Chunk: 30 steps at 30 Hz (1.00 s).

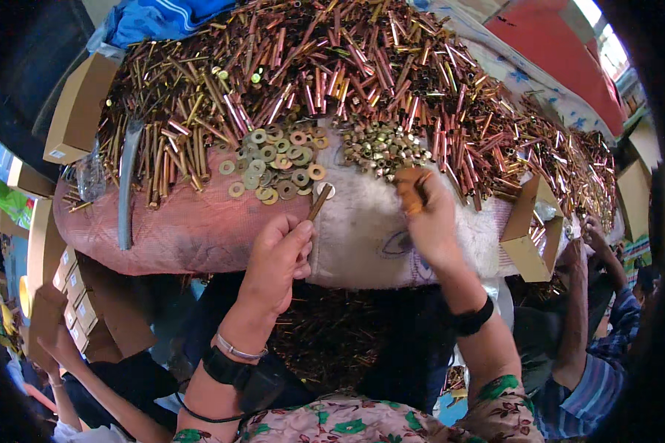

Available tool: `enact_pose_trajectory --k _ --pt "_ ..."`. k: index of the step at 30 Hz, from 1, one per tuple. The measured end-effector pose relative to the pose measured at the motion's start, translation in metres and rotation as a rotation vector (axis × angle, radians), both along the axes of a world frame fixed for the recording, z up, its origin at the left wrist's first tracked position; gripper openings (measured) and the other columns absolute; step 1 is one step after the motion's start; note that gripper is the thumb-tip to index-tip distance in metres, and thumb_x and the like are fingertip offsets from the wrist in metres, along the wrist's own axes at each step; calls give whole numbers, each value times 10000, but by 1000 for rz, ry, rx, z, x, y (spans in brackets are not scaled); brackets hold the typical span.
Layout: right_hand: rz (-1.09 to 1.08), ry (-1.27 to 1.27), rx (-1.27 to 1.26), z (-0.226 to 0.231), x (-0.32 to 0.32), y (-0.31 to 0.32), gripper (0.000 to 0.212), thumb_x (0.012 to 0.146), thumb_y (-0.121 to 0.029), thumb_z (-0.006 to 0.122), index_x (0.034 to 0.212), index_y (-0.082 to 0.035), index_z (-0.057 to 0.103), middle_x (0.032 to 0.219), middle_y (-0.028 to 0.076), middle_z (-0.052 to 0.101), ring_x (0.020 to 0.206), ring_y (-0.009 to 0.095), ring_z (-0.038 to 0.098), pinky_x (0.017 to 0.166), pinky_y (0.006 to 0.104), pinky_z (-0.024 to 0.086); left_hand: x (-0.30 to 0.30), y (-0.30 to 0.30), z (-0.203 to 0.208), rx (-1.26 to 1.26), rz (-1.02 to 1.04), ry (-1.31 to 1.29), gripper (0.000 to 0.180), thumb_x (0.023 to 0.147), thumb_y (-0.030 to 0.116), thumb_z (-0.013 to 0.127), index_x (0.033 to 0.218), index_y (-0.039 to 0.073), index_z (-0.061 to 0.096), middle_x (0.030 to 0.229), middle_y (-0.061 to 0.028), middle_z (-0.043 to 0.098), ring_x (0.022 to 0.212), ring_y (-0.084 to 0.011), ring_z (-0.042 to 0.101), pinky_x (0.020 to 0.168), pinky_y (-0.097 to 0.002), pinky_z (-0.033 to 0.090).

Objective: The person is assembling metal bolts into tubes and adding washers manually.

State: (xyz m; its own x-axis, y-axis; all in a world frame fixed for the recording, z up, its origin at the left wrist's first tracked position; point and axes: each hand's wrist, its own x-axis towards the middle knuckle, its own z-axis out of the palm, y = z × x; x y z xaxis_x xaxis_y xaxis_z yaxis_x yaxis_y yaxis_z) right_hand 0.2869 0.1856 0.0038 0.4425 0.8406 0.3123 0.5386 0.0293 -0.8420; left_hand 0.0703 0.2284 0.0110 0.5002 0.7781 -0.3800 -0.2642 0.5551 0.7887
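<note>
My left hand is closed, pinching a slim brass-coloured metal rod that points up and away. The rod's far end overlaps a bright washer; whether the washer sits on it I cannot tell. A pile of flat washers lies just beyond this hand. My right hand hovers at the near edge of a heap of small nuts. Its fingers are smeared by motion, so their grip does not show. Behind both heaps spreads a large mound of coppery metal tubes.
The work surface is a padded, cloth-covered bulk. Long bolts and a grey strip lie at left, near a cardboard box. An open carton stands at right, beside another person's hands. Someone else's arm shows lower left.
</note>
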Motion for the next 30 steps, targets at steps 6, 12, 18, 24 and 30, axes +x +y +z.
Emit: enact_pose_trajectory --k 6,12,18,24,30 --pt "-312 -535 -45 6 85 38 146 797 -75 571 921 -2 548 799 200 596 735 361 583 651 413 449 6 -2 4 -20 -13 17 131 877 182 536 874 73 463 729 1 472 484 -19 315 431 -158 289" --pt "-340 -686 -222 -2 94 61 236 737 -136 639 872 14 515 793 237 591 800 405 573 691 456 449 5 1 -2 -2 -29 -2 109 876 153 530 887 69 460 766 -10 503 491 -15 324 451 -167 301" --pt "-308 -536 -339 -8 103 62 282 704 -157 661 880 26 537 811 249 600 821 410 573 715 449 451 6 0 2 27 -40 4 96 871 129 526 892 56 466 778 -12 510 490 -11 328 463 -171 306" --pt "-229 6 -128 15 80 26 134 762 -44 584 883 7 558 737 88 618 677 157 569 653 279 441 6 2 1 25 -79 16 96 876 137 524 879 51 482 775 -9 503 492 -6 335 459 -164 300" --pt "-29 100 -148 5 57 -9 125 789 -59 572 876 20 528 724 76 582 681 146 531 645 282 429 7 -2 -1 23 -102 26 104 878 157 531 890 62 491 775 -5 499 506 -5 339 458 -161 300"
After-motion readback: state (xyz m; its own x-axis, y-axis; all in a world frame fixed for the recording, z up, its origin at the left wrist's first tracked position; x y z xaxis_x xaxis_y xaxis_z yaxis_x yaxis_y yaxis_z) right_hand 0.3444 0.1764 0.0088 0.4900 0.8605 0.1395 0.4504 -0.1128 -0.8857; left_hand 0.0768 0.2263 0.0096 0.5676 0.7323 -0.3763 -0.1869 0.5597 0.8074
